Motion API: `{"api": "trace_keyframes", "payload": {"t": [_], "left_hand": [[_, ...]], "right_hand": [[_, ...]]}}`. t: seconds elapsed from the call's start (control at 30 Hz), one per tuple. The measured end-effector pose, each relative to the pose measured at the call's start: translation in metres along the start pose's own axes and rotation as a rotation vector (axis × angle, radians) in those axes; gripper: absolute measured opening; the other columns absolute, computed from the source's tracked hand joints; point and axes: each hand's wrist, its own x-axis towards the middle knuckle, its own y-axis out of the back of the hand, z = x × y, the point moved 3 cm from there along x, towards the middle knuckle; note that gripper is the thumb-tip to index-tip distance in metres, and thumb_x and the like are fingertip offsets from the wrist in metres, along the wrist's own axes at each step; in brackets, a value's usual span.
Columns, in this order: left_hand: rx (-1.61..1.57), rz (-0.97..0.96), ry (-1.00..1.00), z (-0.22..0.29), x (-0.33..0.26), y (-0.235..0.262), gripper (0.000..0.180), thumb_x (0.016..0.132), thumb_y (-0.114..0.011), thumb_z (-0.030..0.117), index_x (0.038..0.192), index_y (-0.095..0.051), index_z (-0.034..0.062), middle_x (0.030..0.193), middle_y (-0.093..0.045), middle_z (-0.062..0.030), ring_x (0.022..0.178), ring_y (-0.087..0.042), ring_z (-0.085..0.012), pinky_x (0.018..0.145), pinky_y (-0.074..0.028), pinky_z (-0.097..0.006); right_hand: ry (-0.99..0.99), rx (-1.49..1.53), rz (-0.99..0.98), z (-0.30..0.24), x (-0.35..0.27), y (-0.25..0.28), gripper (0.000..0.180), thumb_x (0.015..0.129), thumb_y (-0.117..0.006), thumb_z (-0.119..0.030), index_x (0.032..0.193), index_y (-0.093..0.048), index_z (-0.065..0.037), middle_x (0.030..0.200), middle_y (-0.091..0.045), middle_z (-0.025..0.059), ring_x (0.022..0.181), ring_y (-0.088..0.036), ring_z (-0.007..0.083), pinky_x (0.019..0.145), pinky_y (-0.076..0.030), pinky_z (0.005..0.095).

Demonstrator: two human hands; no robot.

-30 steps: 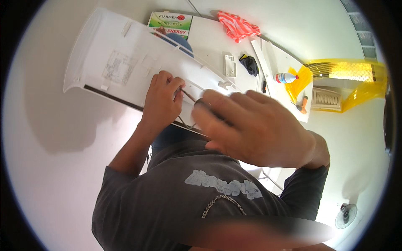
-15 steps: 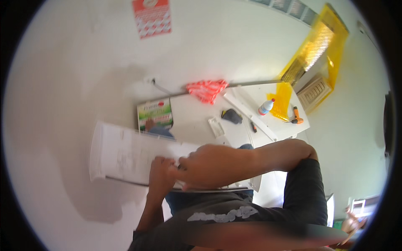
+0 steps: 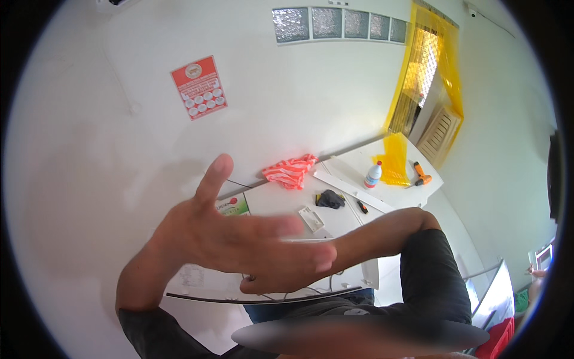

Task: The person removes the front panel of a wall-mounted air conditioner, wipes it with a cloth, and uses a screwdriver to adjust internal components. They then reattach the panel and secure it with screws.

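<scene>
My left hand [image 3: 224, 236] is raised in front, fingers spread and thumb up, holding nothing. Behind and below it, my right hand [image 3: 284, 280] is partly covered by the left. Its fingers look curled, with a small dark thing at their tips that I cannot make out. Beneath both hands lies a long white plastic casing [image 3: 194, 276], with a dark strip along its near edge and thin wires at its right part. My hands hide much of its middle.
Across the white table [image 3: 269, 206] lie a red-striped cloth [image 3: 291, 172], a small white tray-like part [image 3: 311, 219], dark gloves [image 3: 330, 199], a long white strip [image 3: 353, 191], a bottle [image 3: 373, 175] and an orange-handled screwdriver [image 3: 422, 174]. Yellow plastic film [image 3: 394, 161] hangs at the right.
My left hand has come off the casing and lifted up, its fingers spreading. My right hand stays low over the casing. The view has tilted up, showing more wall.
</scene>
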Motion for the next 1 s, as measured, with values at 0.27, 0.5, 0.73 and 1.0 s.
{"api": "trace_keyframes", "payload": {"t": [0.27,0.5,0.73,1.0], "left_hand": [[-0.248,1.099,1.31,-0.125,-0.049,0.059,0.053,0.1,-0.065,0.009,0.147,-0.042,0.0016,0.139,-0.052,-0.0141,0.125,-0.057,-0.0227,0.109,-0.046,-0.038],[-0.889,-0.304,0.85,0.034,-0.096,-0.091,0.045,0.091,-0.076,0.02,0.132,-0.063,0.0076,0.136,-0.061,-0.0146,0.132,-0.054,-0.0356,0.112,-0.041,-0.044],[-0.634,-0.814,0.537,0.161,-0.153,-0.163,0.075,0.082,-0.071,0.063,0.144,-0.06,0.0219,0.143,-0.06,-0.0177,0.136,-0.05,-0.0429,0.11,-0.032,-0.068],[-0.919,-0.798,0.739,0.156,-0.166,-0.182,0.058,0.073,-0.076,0.051,0.117,-0.077,0.0148,0.111,-0.075,-0.0147,0.104,-0.07,-0.0351,0.105,-0.04,-0.06]], "right_hand": [[0.369,-0.742,-0.014,-0.012,-0.009,-0.004,0.053,0.097,-0.068,-0.036,0.138,-0.047,-0.01,0.12,-0.058,0.0244,0.081,-0.071,0.0406,0.066,-0.057,0.048],[0.325,-0.724,0.054,-0.005,-0.003,0.0,0.049,0.102,-0.059,-0.037,0.139,-0.046,-0.008,0.108,-0.062,0.023,0.086,-0.072,0.0396,0.069,-0.058,0.0483],[0.38,-0.617,0.099,-0.002,-0.007,0.001,0.047,0.098,-0.065,-0.036,0.134,-0.049,-0.009,0.122,-0.057,0.0253,0.097,-0.07,0.0395,0.075,-0.057,0.0503],[0.352,-0.649,0.22,0.004,0.0,0.006,0.047,0.101,-0.06,-0.028,0.143,-0.046,-0.014,0.121,-0.057,0.0244,0.092,-0.071,0.0373,0.073,-0.058,0.047]]}}
